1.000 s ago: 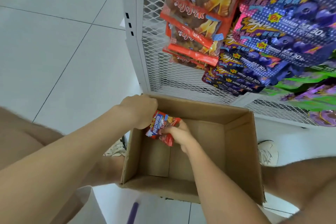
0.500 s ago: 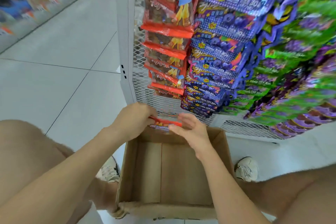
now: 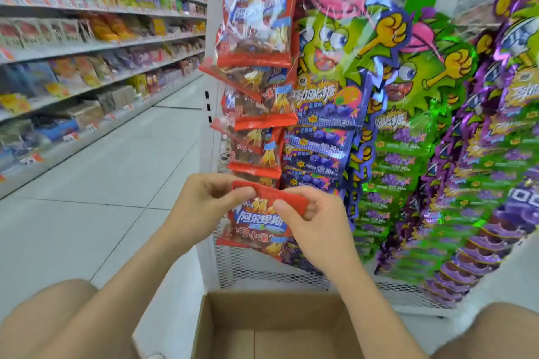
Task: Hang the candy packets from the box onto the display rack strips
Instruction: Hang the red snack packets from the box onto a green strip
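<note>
the red candy packet (image 3: 259,224) hangs between your hands, its top edge level with the lowest red packet on the hanging strip (image 3: 256,125). your left hand (image 3: 204,204) pinches its top left corner, your right hand (image 3: 309,221) pinches the top right. the cardboard box (image 3: 262,326) sits below, between your knees.

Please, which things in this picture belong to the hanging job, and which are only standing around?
Job: red printed plastic candy packet, pinched at its top edge by left hand and right hand; strip of hung red packets; open brown cardboard box.
Around: green and purple hanging candy packets; stocked store shelves; pale tiled floor.
</note>
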The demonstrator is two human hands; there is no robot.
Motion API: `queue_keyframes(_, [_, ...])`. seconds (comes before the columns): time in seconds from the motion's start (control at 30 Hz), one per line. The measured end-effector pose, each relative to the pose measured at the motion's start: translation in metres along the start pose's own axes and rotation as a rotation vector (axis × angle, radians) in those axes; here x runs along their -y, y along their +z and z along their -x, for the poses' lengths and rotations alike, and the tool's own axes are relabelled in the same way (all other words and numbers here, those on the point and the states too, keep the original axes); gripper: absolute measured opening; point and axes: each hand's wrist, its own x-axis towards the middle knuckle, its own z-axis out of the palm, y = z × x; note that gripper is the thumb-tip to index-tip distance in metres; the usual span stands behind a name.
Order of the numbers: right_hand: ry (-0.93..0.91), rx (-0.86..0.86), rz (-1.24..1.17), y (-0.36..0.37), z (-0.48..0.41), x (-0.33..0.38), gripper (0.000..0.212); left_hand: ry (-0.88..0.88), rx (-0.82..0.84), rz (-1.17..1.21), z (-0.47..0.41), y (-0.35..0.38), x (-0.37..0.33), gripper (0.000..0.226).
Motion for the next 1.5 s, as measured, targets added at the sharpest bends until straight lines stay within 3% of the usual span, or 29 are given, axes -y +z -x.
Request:
queue_keyframes(0.1, [-0.100, -0.163, -0.121, -0.011, -0.030, 0.055, 0.006, 0.188, -0.101, -0.004, -0.029, -0.007, -0.061, 0.026])
queue_keyframes(0.23, [-0.259, -0.235, -0.119, -0.031, -0.088, 0.134, 0.009, 0.401, -0.265, -0.025, -0.078, -0.012, -0.141, 0.006])
queue_keyframes(0.33, [-0.375, -0.343, -0.063, -0.039, -0.137, 0.181, 0.013, 0.492, -0.376, -0.107, -0.123, -0.021, -0.191, 0.025])
queue_keyframes(0.43, [-0.462, -0.437, 0.029, -0.040, -0.183, 0.216, 0.012, 0.454, -0.422, -0.154, -0.158, -0.025, -0.236, 0.015])
queue_keyframes(0.5, [-0.496, -0.473, 0.059, -0.042, -0.207, 0.233, 0.008, 0.323, -0.416, -0.132, -0.183, -0.026, -0.256, 0.023])
queue_keyframes(0.57, [-0.490, -0.488, 0.061, -0.042, -0.226, 0.248, 0.020, 0.191, -0.416, -0.072, -0.204, -0.028, -0.265, 0.033])
queue_keyframes(0.67, [-0.508, -0.477, 0.050, -0.044, -0.250, 0.263, 0.038, 0.115, -0.468, 0.068, -0.220, -0.028, -0.267, 0.028])
queue_keyframes(0.83, [-0.521, -0.476, 0.143, -0.047, -0.270, 0.274, 0.027, -0.040, -0.386, 0.317, -0.226, -0.033, -0.272, 0.050])
queue_keyframes(1.0, [-0.469, -0.501, 0.174, -0.048, -0.272, 0.276, 0.007, -0.058, -0.333, 0.263, -0.229, -0.037, -0.277, 0.031])
queue_keyframes(1.1, [-0.465, -0.491, 0.211, -0.049, -0.267, 0.276, 0.007, -0.033, -0.308, 0.276, -0.225, -0.037, -0.280, 0.019])
queue_keyframes(1.3, [-0.431, -0.440, 0.316, -0.046, -0.259, 0.269, 0.007, 0.006, -0.287, 0.195, -0.222, -0.041, -0.277, 0.023])
queue_keyframes(1.5, [-0.491, -0.423, 0.418, -0.044, -0.254, 0.252, 0.008, 0.223, -0.353, 0.026, -0.216, -0.040, -0.255, 0.016])
